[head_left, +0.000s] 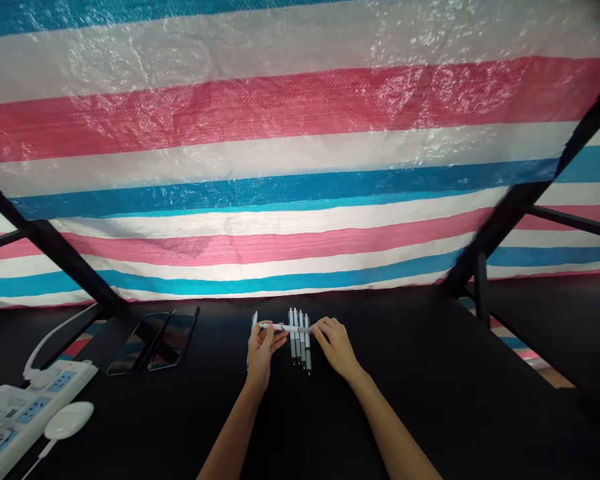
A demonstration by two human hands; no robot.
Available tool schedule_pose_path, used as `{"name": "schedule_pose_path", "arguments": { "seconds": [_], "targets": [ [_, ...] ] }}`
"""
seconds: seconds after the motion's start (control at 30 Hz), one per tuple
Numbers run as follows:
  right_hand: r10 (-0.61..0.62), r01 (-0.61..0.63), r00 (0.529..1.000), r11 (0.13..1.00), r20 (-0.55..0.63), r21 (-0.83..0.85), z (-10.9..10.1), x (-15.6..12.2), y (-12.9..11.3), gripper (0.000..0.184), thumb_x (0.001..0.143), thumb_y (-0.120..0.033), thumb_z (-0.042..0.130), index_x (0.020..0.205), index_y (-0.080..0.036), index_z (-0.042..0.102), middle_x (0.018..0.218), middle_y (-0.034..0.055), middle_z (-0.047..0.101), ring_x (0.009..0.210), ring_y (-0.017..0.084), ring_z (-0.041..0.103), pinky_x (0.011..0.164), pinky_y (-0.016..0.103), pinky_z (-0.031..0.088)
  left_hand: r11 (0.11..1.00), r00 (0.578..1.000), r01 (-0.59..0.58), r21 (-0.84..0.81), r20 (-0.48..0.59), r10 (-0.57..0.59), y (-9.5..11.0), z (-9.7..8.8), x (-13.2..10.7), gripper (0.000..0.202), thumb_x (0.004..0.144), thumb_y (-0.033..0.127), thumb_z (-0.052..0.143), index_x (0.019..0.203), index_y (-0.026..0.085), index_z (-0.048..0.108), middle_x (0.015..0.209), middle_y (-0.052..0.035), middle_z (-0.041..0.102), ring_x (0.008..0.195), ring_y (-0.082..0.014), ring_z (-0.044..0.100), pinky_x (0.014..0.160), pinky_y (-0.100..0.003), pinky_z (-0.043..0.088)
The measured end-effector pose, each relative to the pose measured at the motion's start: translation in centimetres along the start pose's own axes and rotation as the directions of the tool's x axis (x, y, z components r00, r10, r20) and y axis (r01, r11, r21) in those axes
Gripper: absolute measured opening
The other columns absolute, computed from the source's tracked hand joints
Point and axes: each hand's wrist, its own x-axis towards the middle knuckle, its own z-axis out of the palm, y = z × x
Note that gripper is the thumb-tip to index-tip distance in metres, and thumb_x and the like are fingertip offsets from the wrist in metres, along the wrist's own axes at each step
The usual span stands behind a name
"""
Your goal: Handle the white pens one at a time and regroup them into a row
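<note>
Held level between my two hands is a white pen [285, 327] with a grey grip end. My left hand [261, 350] is closed on its white end, fingers and thumb pinching the barrel. The fingertips of my right hand [336, 343] close around the grey end. Beneath the held pen, several white and grey pens [298, 350] lie side by side on the black table, their tips toward me. Another pen [255, 319] shows behind my left hand, mostly hidden by it.
Two dark phones [140, 341] lie to the left on the black table [420, 413]. A white power strip [55, 393] with plugs and a round white pad [70, 420] on a cable sit at the near left. Black frame bars [480, 247] and striped sheeting [280, 247] stand behind.
</note>
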Motion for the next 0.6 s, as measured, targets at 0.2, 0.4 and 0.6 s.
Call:
{"name": "schedule_pose_path", "arguments": {
  "seconds": [0.2,0.4,0.6],
  "targets": [
    [-0.02,0.018,0.998,0.999,0.055,0.036,0.17,-0.05,0.08,0.017,0.091,-0.03,0.045,0.083,-0.021,0.058,0.083,0.0026,0.061,0.08,0.019,0.053,0.072,0.032,0.039,1.0,1.0,0.016,-0.013,0.007,-0.016,-0.42,0.38,-0.02,0.042,0.069,0.049,0.066,0.09,0.018,0.046,0.092,-0.0091,0.069,0.077,-0.0215,0.07,0.071,-0.035,0.055],
    [-0.029,0.03,0.999,0.998,-0.018,0.046,0.24,-0.13,0.32,0.022,0.084,-0.032,0.056,0.104,-0.021,0.055,0.093,0.0047,0.06,0.087,0.021,0.053,0.076,0.033,0.041,1.0,0.999,0.024,-0.008,0.032,-0.024,-0.39,0.62,0.09,0.042,0.072,0.054,0.061,0.089,0.021,0.041,0.093,-0.0084,0.069,0.079,-0.0226,0.07,0.072,-0.035,0.055],
    [-0.022,0.023,1.0,0.999,0.021,-0.031,0.39,-0.09,0.45,0.031,0.096,-0.031,0.034,0.087,-0.023,0.062,0.088,0.0046,0.061,0.083,0.019,0.053,0.071,0.033,0.038,1.0,0.999,0.021,-0.019,0.048,-0.02,-0.75,0.62,0.38,0.042,0.074,0.054,0.058,0.09,0.022,0.038,0.09,-0.007,0.069,0.074,-0.0218,0.07,0.069,-0.035,0.055]
  ]
}}
